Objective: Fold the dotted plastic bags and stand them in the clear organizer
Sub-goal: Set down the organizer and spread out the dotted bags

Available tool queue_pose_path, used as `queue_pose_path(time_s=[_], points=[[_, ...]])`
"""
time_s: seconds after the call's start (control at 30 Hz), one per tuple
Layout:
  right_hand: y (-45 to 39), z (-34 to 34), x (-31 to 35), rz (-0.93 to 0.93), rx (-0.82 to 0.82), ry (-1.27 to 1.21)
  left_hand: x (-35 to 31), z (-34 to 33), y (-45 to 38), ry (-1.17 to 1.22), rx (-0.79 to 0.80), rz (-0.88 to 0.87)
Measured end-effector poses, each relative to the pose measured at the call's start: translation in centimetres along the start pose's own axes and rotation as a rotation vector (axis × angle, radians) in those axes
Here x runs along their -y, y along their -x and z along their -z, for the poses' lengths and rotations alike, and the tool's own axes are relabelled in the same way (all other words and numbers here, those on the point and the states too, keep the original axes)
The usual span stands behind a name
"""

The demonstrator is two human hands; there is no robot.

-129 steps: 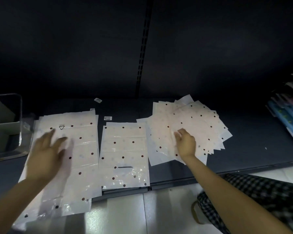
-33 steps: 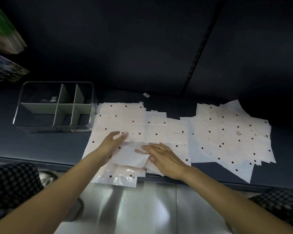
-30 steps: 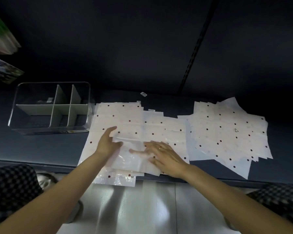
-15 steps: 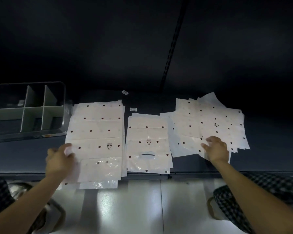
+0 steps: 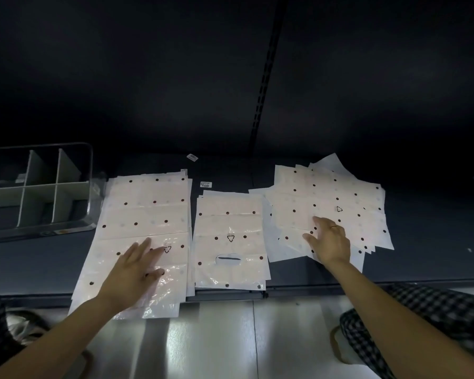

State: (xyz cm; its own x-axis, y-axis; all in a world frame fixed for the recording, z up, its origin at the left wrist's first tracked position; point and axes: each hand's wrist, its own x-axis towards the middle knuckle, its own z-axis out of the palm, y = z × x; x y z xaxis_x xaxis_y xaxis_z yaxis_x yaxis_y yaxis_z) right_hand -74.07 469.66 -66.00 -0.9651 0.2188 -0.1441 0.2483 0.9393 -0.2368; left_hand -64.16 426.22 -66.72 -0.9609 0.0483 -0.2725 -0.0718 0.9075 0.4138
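Note:
Three lots of white dotted plastic bags lie on a dark shelf. A large flat stack (image 5: 145, 209) is on the left, a narrower stack (image 5: 230, 242) with a handle slot in the middle, and a fanned pile (image 5: 331, 198) on the right. My left hand (image 5: 133, 274) rests flat with straight fingers on the near part of the left stack. My right hand (image 5: 330, 242) presses with spread fingers on the near edge of the fanned pile. The clear organizer (image 5: 36, 187) with grey dividers stands at the far left, its compartments showing no bags.
The shelf's front edge (image 5: 340, 288) runs across below the bags, with shiny floor (image 5: 211, 337) beneath it. Small white labels (image 5: 192, 157) lie on the shelf behind the stacks. My checked trouser knees show at both lower corners. Dark shelf back panel behind.
The folding at the left stack has stopped and my hands have spread apart. My left hand moved onto the left stack's near part; my right hand stays on the fanned pile.

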Motion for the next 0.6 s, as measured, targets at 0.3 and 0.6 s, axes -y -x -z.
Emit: queue_pose_path(time_s=[0.3,0.6], points=[[-0.8,0.9,1.7,0.058,-0.224,-0.013,-0.9,0.5,-0.4,-0.061,0.01,0.011],[3.2,2.2,14.1,0.131,-0.032,-0.712,-10.3,1.9,-1.0,0.724,0.069,-0.052]])
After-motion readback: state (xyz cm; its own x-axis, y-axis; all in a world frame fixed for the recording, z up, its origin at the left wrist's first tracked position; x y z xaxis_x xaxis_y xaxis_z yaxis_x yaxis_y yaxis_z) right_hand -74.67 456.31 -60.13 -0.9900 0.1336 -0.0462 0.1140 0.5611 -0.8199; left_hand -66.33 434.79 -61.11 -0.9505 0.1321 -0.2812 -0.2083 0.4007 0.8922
